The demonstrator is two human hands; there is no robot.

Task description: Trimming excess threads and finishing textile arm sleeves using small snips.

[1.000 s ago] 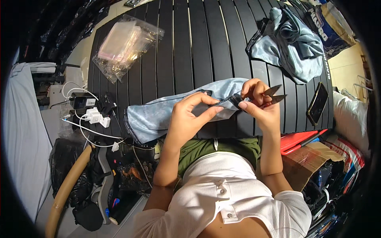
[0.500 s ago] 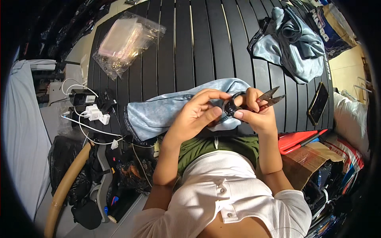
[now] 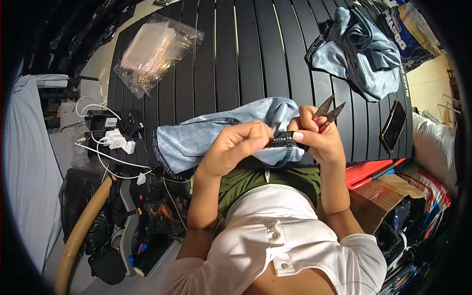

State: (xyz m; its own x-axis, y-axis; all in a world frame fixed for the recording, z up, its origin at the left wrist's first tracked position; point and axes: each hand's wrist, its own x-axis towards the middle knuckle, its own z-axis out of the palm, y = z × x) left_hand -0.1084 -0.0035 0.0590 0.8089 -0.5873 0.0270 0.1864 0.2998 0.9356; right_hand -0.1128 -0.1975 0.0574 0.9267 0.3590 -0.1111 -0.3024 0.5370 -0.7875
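Observation:
A light blue, mottled garment (image 3: 191, 142) with dark stitched edges lies along the near side of the black slatted table (image 3: 226, 73). Its black elastic band (image 3: 282, 140), with pale lettering, is stretched between my hands. My left hand (image 3: 236, 147) is closed, pinching the band's left end. My right hand (image 3: 322, 142) pinches the other end between thumb and finger. That same hand also grips small scissors (image 3: 326, 115) with red handles, their dark blades parted and pointing away from me, up and to the right. The fingers hide most of the handles.
A clear bag of plastic sleeves (image 3: 150, 54) lies far left. A second blue satin garment (image 3: 366, 59) is heaped far right, above a phone (image 3: 394, 127) near the edge. Chargers and white cables (image 3: 115, 140) crowd the left edge; a cardboard box (image 3: 388, 196) stands lower right.
The black band has gone from a curled loop to a straight stretch between my hands. My left fingers have closed on it, and the scissors have tilted more upright.

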